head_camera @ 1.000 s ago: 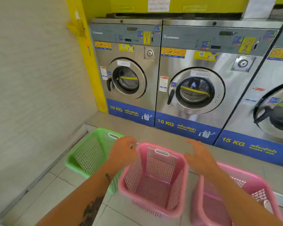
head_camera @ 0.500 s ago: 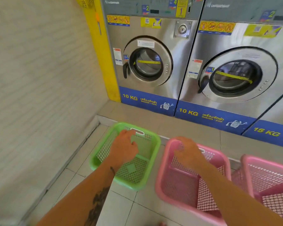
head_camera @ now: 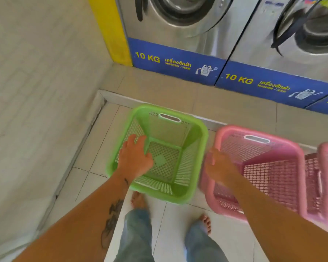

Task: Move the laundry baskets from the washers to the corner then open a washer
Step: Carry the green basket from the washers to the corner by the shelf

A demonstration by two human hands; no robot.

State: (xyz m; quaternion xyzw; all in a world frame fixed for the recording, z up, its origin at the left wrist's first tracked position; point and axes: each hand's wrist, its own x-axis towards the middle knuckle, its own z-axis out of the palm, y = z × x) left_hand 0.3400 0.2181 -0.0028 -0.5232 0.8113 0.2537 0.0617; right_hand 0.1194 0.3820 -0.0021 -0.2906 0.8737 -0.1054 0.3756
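Left hand (head_camera: 134,157) splayed over green basket (head_camera: 204,138); right hand (head_camera: 218,166) blurred, grip unclear; washers (head_camera: 206,41) ahead.

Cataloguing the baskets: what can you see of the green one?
The green basket looks like moulded plastic: rectangular, with a rolled rim, lattice walls and floor, a solid diamond in the floor's middle and a slot handle in the far wall. It is empty and stands upright on the tiled floor near the corner. The left hand lies over its left rim, fingers spread; a pink basket stands close on its right.
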